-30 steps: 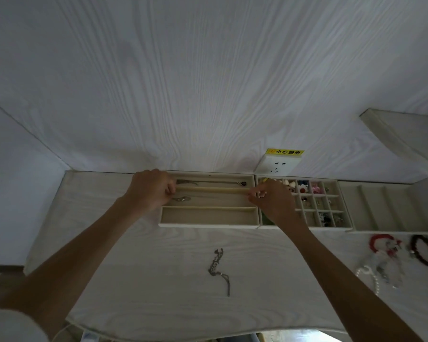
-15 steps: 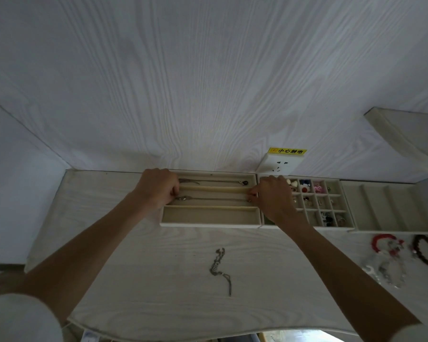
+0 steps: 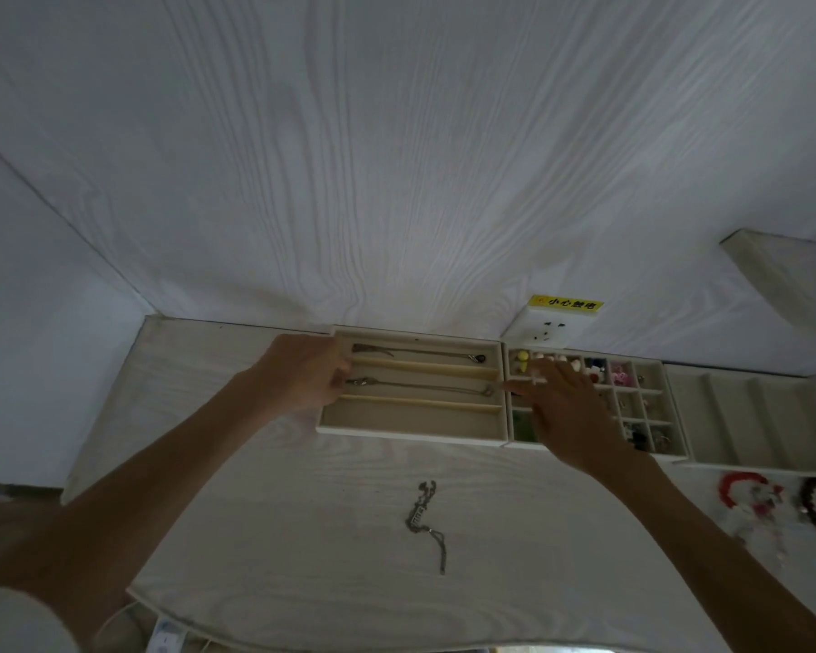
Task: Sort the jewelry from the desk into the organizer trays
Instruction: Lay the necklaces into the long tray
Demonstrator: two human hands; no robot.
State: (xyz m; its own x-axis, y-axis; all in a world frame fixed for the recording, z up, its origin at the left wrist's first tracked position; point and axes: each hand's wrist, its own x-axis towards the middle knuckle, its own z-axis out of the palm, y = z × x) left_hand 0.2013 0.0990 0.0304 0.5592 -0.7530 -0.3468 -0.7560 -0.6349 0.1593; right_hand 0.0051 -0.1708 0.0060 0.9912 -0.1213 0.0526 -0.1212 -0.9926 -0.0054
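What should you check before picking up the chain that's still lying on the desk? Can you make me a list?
1. Second necklace lies straight in the middle slot of the long tray: ok.
2. Front slot of that tray is free for the next chain: ok.
3. Right hand is off the necklace, fingers spread over the small-compartment tray: ok.
4. Left hand has let go of the necklace's left end: cannot tell, its fingers curl at that end.
5. Loose chain lies alone on the desk, nothing on top of it: ok.
6. Chain is untangled: cannot tell, it looks bunched in the middle.
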